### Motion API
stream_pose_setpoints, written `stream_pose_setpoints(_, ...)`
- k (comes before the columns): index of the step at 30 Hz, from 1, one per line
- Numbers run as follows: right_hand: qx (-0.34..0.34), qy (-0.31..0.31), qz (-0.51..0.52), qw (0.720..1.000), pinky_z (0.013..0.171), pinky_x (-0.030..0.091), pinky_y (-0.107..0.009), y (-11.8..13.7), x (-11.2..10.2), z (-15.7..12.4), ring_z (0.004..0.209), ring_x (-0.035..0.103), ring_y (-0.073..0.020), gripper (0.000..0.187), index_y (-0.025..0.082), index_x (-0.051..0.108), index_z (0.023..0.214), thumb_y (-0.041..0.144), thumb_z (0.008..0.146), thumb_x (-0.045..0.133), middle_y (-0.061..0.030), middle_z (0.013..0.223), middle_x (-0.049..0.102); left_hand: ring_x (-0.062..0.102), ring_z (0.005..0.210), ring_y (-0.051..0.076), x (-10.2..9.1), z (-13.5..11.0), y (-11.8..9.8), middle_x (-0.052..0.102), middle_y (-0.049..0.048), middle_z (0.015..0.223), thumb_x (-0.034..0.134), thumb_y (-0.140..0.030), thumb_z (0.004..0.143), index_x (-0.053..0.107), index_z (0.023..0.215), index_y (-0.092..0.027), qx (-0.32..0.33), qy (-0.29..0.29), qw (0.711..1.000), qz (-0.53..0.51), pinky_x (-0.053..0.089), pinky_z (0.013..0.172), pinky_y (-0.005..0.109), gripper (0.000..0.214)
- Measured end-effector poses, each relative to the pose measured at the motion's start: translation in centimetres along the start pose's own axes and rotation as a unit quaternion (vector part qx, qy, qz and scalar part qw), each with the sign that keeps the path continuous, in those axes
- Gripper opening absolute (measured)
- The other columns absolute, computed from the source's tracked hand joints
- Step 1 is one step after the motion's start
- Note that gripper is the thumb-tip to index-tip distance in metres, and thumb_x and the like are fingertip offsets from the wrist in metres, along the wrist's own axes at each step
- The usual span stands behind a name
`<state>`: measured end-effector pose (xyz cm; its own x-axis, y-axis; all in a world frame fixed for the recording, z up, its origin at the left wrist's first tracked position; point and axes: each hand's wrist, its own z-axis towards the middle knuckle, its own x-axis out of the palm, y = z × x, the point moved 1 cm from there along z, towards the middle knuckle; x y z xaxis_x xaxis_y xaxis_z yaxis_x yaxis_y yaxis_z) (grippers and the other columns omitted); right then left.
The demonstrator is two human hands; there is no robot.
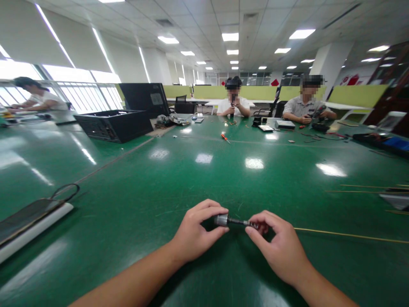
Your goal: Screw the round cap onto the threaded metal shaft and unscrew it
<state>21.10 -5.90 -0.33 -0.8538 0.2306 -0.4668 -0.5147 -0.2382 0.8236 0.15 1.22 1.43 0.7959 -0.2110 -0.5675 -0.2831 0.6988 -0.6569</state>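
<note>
Just above the green table (153,179), a silver-grey metal cylinder like a drill chuck (222,220) lies sideways between my hands. A thin dark rod (236,221) runs out of it to the right and looks twisted near its far end, like a drill bit. The thumb and fingers of my left hand (200,230) close round the cylinder from the left. My right hand (281,243) pinches the rod's end, with its other fingers curled and partly hidden. Behind that hand a thin yellow rod (345,233) reaches to the right edge.
A black computer case (111,125) stands at the back left. An orange screwdriver (225,138) lies mid-table. Near the left edge is a flat dark device on a white base (38,230). More thin rods (361,191) lie right. Two people (234,106) sit opposite; another (41,100) sits far left.
</note>
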Motion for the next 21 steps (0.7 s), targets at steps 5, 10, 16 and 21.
stream_pose_setpoints(5,0.002,0.001,0.000,1.000,0.065,0.043,-0.028,0.0,-0.1,0.0,0.067,0.056,-0.0163,0.011,0.020,0.067,0.082,0.030,0.086,0.063,-0.0006,0.073,0.061,0.064,0.090,0.018,0.0,0.0,0.1,0.068,0.0053,0.098,0.076,-0.015,0.074,0.072,0.103,-0.022,-0.005,0.001,1.000,0.002,0.051,0.082,0.030,0.030)
stream_pose_setpoints(10,0.003,-0.002,0.005,1.000,0.066,0.043,-0.028,0.0,-0.1,0.0,0.068,0.056,-0.0169,0.013,0.019,0.067,0.083,0.032,0.086,0.063,-0.0013,0.074,0.061,0.064,0.090,0.019,-0.1,0.2,0.1,0.068,0.0061,0.098,0.075,-0.017,0.076,0.071,0.103,-0.021,-0.012,0.006,1.000,0.002,0.052,0.082,0.032,0.028)
stream_pose_setpoints(16,0.033,-0.015,0.048,0.998,0.066,0.042,-0.027,-0.6,-0.1,-0.1,0.070,0.055,-0.0168,0.028,0.019,0.065,0.087,0.044,0.094,0.053,-0.0021,0.076,0.060,0.062,0.091,0.021,-0.3,0.1,0.8,0.068,0.0050,0.097,0.074,-0.030,0.080,0.068,0.105,-0.022,-0.089,-0.006,0.995,0.033,0.048,0.085,0.034,0.028)
stream_pose_setpoints(21,0.043,-0.002,0.105,0.994,0.063,0.039,-0.027,-1.6,0.0,-0.2,0.063,0.050,-0.0153,0.050,0.019,0.051,0.065,0.050,0.100,0.034,-0.0003,0.064,0.049,0.060,0.084,0.016,0.3,0.2,2.3,0.063,0.0029,0.094,0.054,-0.038,0.092,0.055,0.115,-0.020,-0.186,-0.043,0.978,-0.081,0.047,0.080,0.030,0.029)
